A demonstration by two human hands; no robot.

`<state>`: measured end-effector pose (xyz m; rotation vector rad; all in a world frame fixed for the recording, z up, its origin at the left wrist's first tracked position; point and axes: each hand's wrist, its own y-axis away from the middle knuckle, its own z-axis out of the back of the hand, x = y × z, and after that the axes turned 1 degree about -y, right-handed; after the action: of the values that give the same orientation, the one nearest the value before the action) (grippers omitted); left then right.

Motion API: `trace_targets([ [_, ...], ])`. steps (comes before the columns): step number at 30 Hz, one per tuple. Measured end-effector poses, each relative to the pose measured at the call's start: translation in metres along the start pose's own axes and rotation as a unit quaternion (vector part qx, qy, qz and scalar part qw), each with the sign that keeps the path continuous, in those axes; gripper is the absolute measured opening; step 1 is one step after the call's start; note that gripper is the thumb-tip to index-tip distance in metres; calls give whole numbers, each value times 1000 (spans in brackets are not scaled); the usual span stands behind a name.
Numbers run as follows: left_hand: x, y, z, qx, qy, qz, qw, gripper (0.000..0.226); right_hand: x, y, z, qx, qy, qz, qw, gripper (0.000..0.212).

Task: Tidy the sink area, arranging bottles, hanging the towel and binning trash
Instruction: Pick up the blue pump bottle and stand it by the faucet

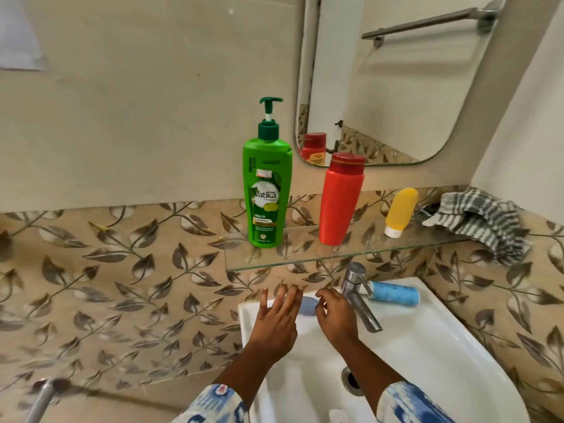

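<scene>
On the glass shelf [274, 257] stand a tall green pump bottle [267, 193] and a red bottle [340, 199]. A small yellow bottle [399, 210] stands cap-down further right. A striped grey towel [479, 222] lies crumpled at the shelf's right end. A blue bottle [395, 294] lies on its side on the sink's back rim, behind the tap [358, 296]. My left hand [276, 320] hovers over the sink's back left rim with fingers spread. My right hand [334, 314] is beside it with fingers curled and empty. A blue soap bar [307, 305] sits between them.
The white sink [427, 346] fills the lower right, with its drain [352, 381] near the front. A mirror [390, 87] hangs above the shelf. A metal towel rail [427, 24] shows at the upper right. A small white scrap [337, 416] lies in the basin's near edge.
</scene>
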<state>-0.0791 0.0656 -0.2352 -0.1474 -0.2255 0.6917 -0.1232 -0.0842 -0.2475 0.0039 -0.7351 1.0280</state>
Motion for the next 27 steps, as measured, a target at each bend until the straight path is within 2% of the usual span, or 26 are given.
trace_targets([
  [2, 7, -1, -3, 25, -5, 19, 999, 80, 1, -8, -14, 87, 47, -4, 995, 29],
  [4, 11, -4, -5, 36, -22, 26, 999, 81, 0, -14, -25, 139, 79, -7, 987, 34],
  [8, 16, -8, -12, 29, -10, 29, 999, 82, -9, -24, -39, 175, 152, 17, 973, 41],
  [11, 15, -11, -16, 79, 5, 46, 996, 82, -16, -28, -45, 214, 231, 64, 947, 47],
  [14, 17, -14, -26, 83, 16, 34, 996, 73, -20, -30, -46, 224, 283, 97, 928, 45],
  [17, 17, -15, -20, 66, 14, 66, 996, 72, -22, -33, -43, 225, 294, 123, 921, 43],
  [19, 18, -16, -28, 40, 15, 54, 998, 71, -23, -36, -39, 217, 290, 124, 924, 41],
  [21, 18, -19, -38, 88, 50, 57, 993, 70, -22, -37, -36, 217, 284, 117, 927, 40],
  [27, 14, -17, -51, 109, 86, 86, 987, 68, -29, -37, -35, 237, 253, 110, 932, 35],
])
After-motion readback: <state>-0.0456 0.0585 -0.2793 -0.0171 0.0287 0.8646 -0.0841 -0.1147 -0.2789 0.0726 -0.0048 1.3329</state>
